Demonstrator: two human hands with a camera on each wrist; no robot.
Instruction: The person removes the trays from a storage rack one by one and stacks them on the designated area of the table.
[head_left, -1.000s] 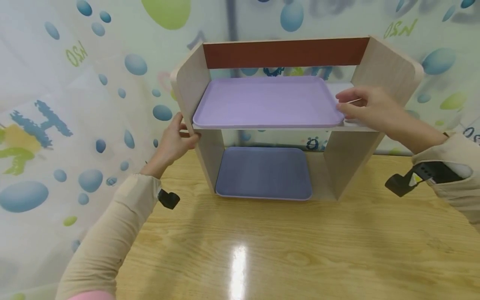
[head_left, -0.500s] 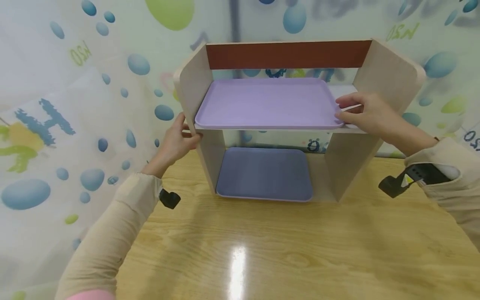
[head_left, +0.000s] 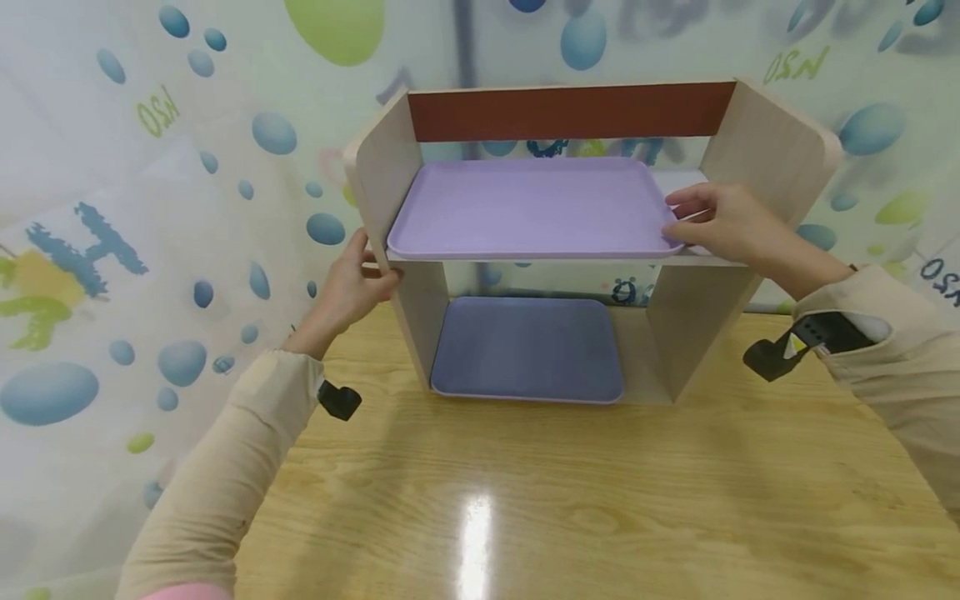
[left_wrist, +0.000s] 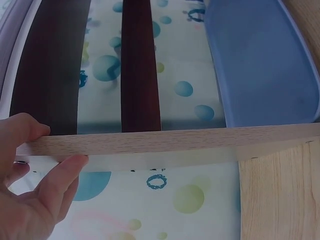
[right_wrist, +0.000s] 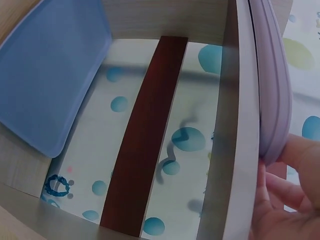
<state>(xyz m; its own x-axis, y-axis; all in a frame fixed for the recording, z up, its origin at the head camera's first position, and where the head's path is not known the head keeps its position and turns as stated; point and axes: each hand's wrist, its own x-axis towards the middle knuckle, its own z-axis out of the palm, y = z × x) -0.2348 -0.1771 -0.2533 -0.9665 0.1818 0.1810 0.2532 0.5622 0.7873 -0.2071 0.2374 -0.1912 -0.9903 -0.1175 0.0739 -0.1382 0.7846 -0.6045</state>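
A lilac tray (head_left: 525, 208) lies on the upper board of a light wooden two-tier shelf (head_left: 780, 142), close against its left panel. My left hand (head_left: 352, 279) grips the front edge of that panel; in the left wrist view the thumb and fingers (left_wrist: 67, 167) lie on either side of it. At the other end my right hand (head_left: 731, 221) holds the lilac tray by its front right corner, bent fingers along the rim. The right wrist view shows the hand (right_wrist: 292, 187) at the tray corner, partly cut off by the frame.
A blue-grey tray (head_left: 528, 346) sits on the lower level, toward the left. The shelf stands on a wood-grain table (head_left: 555, 492). Behind it hangs a patterned backdrop (head_left: 225, 208). A red-brown rail (head_left: 570, 112) crosses the shelf's top back.
My right hand has moved slightly left, its fingers now closer against the lilac tray, which has shifted a little left. My left hand stays on the panel.
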